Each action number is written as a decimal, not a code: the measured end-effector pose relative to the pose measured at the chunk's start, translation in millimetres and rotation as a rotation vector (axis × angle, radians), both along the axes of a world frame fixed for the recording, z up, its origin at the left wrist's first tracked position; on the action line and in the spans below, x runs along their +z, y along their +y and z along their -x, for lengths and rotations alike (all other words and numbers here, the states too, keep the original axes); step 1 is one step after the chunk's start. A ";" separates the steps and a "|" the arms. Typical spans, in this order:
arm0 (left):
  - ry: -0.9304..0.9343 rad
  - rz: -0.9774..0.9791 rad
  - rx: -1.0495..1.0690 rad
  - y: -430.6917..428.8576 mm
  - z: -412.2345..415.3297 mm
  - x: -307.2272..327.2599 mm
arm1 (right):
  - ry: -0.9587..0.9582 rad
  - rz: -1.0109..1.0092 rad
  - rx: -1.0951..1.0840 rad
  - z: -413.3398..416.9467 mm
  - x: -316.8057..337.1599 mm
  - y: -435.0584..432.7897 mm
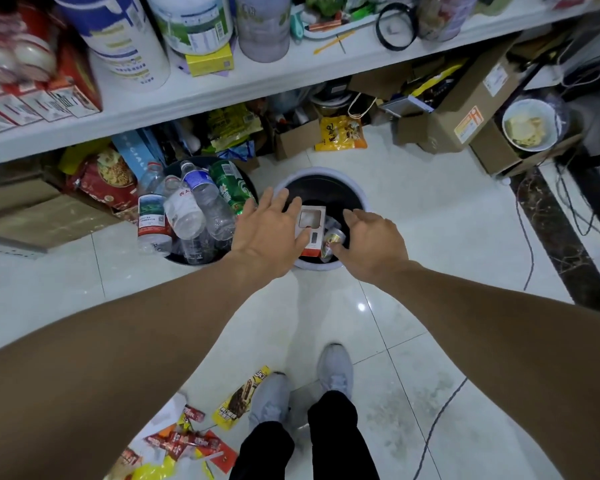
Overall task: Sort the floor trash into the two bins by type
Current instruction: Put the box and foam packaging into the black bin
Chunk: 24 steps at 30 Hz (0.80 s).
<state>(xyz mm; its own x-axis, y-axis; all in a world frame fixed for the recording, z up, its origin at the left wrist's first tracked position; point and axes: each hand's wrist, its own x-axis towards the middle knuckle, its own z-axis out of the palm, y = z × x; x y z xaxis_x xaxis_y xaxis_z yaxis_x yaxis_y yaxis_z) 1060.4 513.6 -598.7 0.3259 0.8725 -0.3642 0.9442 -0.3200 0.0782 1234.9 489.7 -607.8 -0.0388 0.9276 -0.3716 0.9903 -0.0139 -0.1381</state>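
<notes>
Two round bins stand side by side on the tiled floor. The left bin (pixel 201 259) is black and packed with clear plastic bottles (pixel 187 209) and a green bottle (pixel 231 187). The right bin (pixel 312 174) has a white rim and a dark liner. In it stand a white and red carton (pixel 312 220) with a window and a metal can (pixel 332 241). My left hand (pixel 271 233) is spread over that bin's left edge, thumb against the carton. My right hand (pixel 373 242) hovers over the right edge with relaxed fingers, holding nothing. Snack wrappers (pixel 184 441) and a yellow wrapper (pixel 239 400) lie by my feet.
A white shelf (pixel 257 88) loaded with tubs and boxes overhangs the bins. Under it are cardboard boxes (pixel 465 109), a yellow snack bag (pixel 340 133) and a bowl (pixel 530 128). Cables (pixel 527 237) run along the right. My grey shoes (pixel 335 372) stand behind the bins.
</notes>
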 end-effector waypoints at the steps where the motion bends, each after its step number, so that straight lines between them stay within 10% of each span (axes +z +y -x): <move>1: 0.004 -0.010 -0.015 -4.0 0.6 4.8 | -0.021 -0.003 0.009 1.4 4.3 -4.5; 24: -0.031 -0.048 -0.124 -252.0 51.6 51.6 | -0.083 0.107 -0.102 66.7 55.7 -274.4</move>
<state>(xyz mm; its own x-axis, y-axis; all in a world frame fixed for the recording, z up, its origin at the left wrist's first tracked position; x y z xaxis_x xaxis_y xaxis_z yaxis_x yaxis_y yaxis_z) 1008.8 261.7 -547.1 0.4430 0.8407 -0.3113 0.8944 -0.4385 0.0887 1168.3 215.3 -552.0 0.0883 0.8800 -0.4667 0.9910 -0.1250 -0.0480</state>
